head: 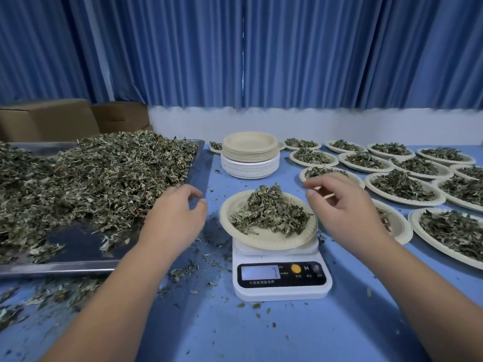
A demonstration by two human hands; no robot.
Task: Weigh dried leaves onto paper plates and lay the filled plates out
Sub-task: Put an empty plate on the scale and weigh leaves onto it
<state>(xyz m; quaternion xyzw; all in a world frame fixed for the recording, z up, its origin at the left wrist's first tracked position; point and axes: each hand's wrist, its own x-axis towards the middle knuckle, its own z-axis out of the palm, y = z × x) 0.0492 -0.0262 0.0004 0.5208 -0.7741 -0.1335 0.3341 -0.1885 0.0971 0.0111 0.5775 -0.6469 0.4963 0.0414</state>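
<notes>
A paper plate (264, 240) heaped with dried leaves (269, 211) sits on a white digital scale (281, 280) at the centre of the blue table. My left hand (173, 218) hovers just left of the plate, fingers loosely curled, holding nothing. My right hand (342, 205) hovers at the plate's right rim, fingers relaxed and spread, empty as far as I can see. A large metal tray (78, 266) piled with loose dried leaves (86, 176) lies at the left.
A stack of empty paper plates (249, 155) stands behind the scale. Several filled plates (403, 189) cover the right side of the table. Leaf crumbs litter the blue tabletop (261, 333). Cardboard boxes (47, 120) and blue curtains stand behind.
</notes>
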